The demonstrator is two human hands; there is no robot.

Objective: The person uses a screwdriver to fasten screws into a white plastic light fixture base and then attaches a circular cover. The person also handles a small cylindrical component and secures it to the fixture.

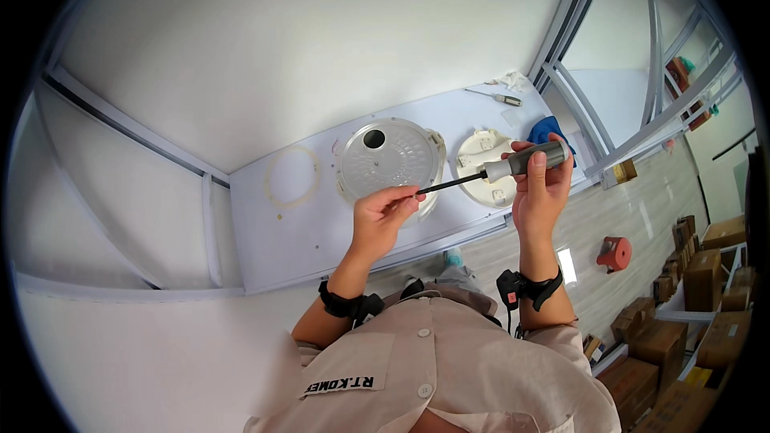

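Note:
A screwdriver (513, 165) with a grey and white handle and a dark shaft is held up above the table. My right hand (539, 192) is wrapped round its handle. At the tip of the shaft, the fingers of my left hand (383, 216) are pinched together; whether they hold a small part there is too small to tell. Behind my left hand lies a round metal lid (393, 162) with a dark round hole. A round cream plastic cover (475, 154) with raised fittings rests to its right, partly hidden by the screwdriver and my right hand.
A thin cream ring (271, 186) lies at the table's left. Another screwdriver (507, 99), a white crumpled cloth (510, 80) and a blue cloth (547, 130) are at the far right. Metal frames (579, 112) border the table (281, 252). On the floor stand a red stool (614, 253) and cardboard boxes (703, 281).

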